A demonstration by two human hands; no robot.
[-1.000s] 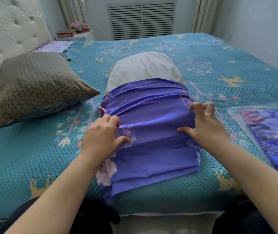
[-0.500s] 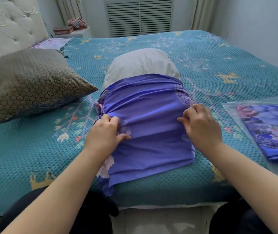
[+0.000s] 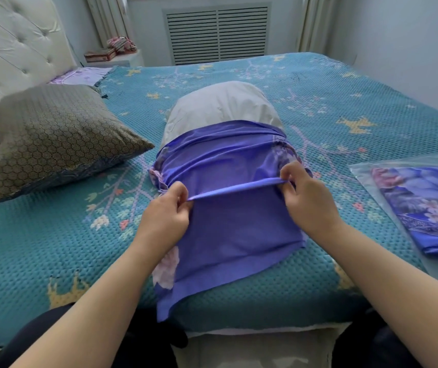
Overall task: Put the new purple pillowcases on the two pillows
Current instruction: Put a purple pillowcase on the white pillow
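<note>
Pinching a raised fold of smooth, satiny fabric, the left hand (image 3: 163, 217) and the right hand (image 3: 309, 200) each have their grip clamped on the purple pillowcase (image 3: 228, 208), thumb pressed against fingers. Between the 2 hands the fold is drawn into a taut, narrow ridge that runs across the case from left to right, slightly higher at the right.

The pillowcase covers the near half of a plump white pillow (image 3: 223, 107) lying in the middle of the bed (image 3: 53, 235). Its long axis runs away from the person toward the far wall, with the bare, rounded end pointing away and the open mouth of the case bunched in soft gathers around the pillow's middle. The slack near end lies flat and thin on the bedspread, a pale flower print showing at its left edge.

A teal bedspread with a bumpy woven texture and floral pattern covers the bed. To the left lies a second pillow (image 3: 53, 139) in a brown honeycomb-patterned cover, its corner pointing toward the white one. On the right, a folded purple floral pillowcase in clear plastic wrap (image 3: 425, 205) lies flat.
</note>
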